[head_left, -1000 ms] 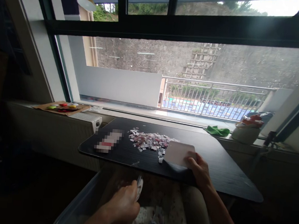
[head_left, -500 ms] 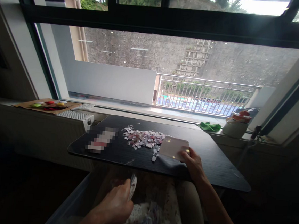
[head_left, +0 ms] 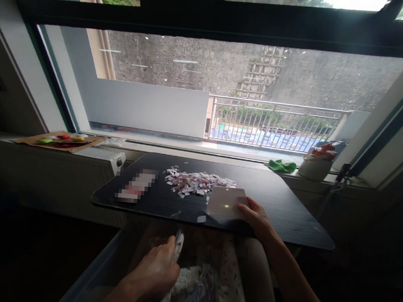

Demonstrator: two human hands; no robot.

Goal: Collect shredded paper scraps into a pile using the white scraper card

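My right hand (head_left: pixel 256 218) pinches a flat, pale rectangular card (head_left: pixel 224 203) by its right edge, low over the black table. The card stands right beside a pile of small torn paper pieces (head_left: pixel 195 182). Just in front of it, one loose paper piece (head_left: pixel 201 219) lies at the table's near edge. Below that edge my left hand (head_left: pixel 158 267) is closed on the rim of a patterned cloth bag (head_left: pixel 234 285) on my lap. Paper bits (head_left: pixel 198 294) show inside the bag. My left fingertips are partly hidden.
The black table (head_left: pixel 272 187) carries a blurred-out item (head_left: pixel 137 186) at its left. Behind stands a window with a sill holding a green cloth (head_left: pixel 280 166) and a white container (head_left: pixel 316 165). To the left are a radiator (head_left: pixel 104 156) and a brown board (head_left: pixel 29 139) with coloured things.
My right hand has brought the card slightly left and toward the table's near edge. One paper piece has slid with it to that edge. My left hand keeps its grip.
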